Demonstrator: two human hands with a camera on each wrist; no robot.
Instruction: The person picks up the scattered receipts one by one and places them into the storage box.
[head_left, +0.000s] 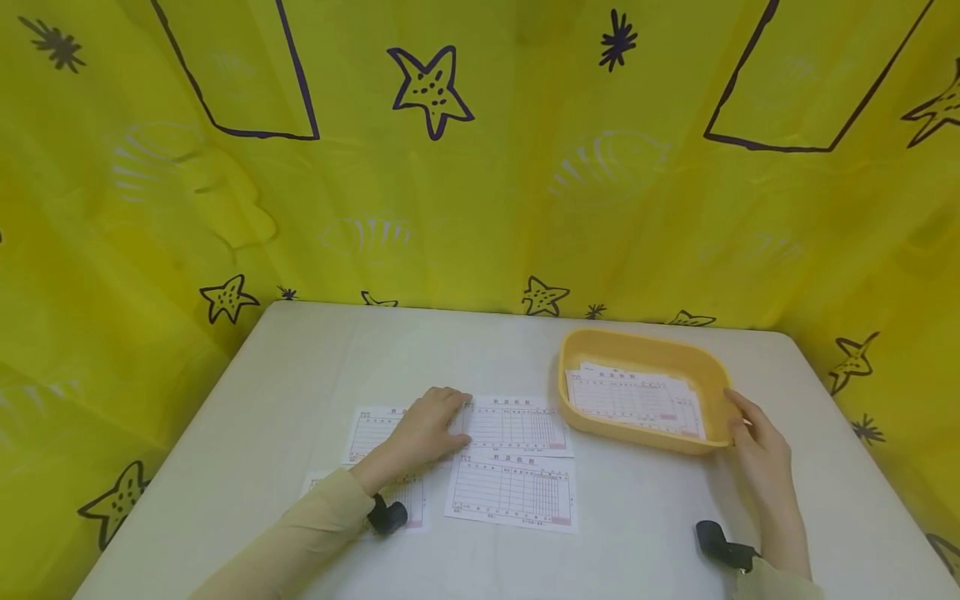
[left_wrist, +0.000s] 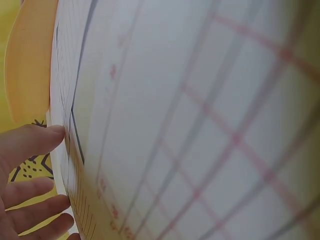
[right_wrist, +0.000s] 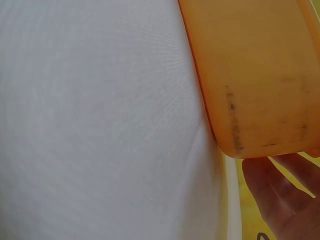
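Observation:
My left hand (head_left: 423, 429) lies over the printed receipt slips on the table, palm down. Its fingertips and thumb touch the left edge of the upper right slip (head_left: 517, 423). Below that slip is another receipt slip (head_left: 512, 493), and two more lie partly hidden under the left hand and forearm, one upper left slip (head_left: 367, 433) among them. At the right, my right hand (head_left: 761, 442) holds the end of a yellow plastic basket (head_left: 637, 432) by its rim, thumb against the outer wall. Several receipt slips (head_left: 618, 394) lie in a loose pile inside the basket.
The table (head_left: 300, 367) has a white cover. Behind it and at both sides hangs a yellow curtain (head_left: 480, 208) with star and shell drawings. Each wrist wears a black strap with a small camera, such as the left wrist camera (head_left: 388, 517).

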